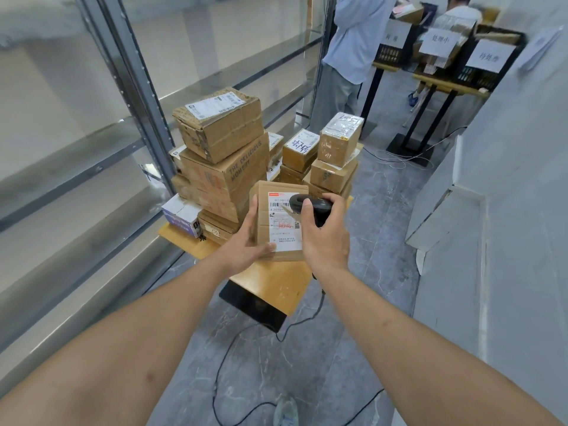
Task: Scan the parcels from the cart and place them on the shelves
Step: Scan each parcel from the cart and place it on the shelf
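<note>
Parcel [278, 222], flat brown cardboard with white label, gripped by left hand [246, 244]; right hand [322, 238] grips scanner [310, 207].

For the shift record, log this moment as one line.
step: scanning | left hand: holds flat brown cardboard parcel | right hand: grips black handheld scanner over its label | cart: parcels remain

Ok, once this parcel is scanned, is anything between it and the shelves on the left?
Nothing visible blocks it. The left hand holds the parcel above the cart; the metal shelves are open-fronted, and only the stacked boxes stand farther along beside them.
</note>
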`<action>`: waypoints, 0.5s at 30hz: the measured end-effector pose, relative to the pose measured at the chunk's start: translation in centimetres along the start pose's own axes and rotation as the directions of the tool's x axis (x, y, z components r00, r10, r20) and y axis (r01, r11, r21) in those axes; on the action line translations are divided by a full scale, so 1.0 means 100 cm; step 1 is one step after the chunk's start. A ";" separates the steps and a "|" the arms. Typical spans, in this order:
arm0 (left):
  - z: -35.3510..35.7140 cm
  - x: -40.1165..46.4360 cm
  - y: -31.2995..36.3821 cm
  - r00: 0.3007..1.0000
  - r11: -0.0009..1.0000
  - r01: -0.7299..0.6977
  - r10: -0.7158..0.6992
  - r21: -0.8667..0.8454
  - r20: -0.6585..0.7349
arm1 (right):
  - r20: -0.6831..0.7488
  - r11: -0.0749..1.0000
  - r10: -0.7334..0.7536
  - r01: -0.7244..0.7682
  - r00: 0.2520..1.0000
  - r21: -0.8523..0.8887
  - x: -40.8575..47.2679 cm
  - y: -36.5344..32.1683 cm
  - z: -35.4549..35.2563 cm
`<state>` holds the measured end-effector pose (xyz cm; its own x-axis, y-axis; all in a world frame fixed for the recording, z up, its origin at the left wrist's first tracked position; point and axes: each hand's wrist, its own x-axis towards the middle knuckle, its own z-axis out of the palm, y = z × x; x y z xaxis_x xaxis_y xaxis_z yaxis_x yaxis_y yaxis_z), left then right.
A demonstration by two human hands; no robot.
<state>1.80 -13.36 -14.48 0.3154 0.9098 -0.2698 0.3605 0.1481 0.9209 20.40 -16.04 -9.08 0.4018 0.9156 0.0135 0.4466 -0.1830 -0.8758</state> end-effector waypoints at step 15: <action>-0.079 -0.166 0.026 0.956 0.983 -0.156 0.176 0.101 -0.233 | 0.013 0.969 -0.242 0.241 0.970 0.061 -0.139 -0.112 -0.014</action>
<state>-9.38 -25.01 -5.36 0.1604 0.9866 -0.0309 0.3937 -0.0352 0.9186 10.94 -27.19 1.22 0.2711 0.9373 0.2190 0.4805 0.0654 -0.8746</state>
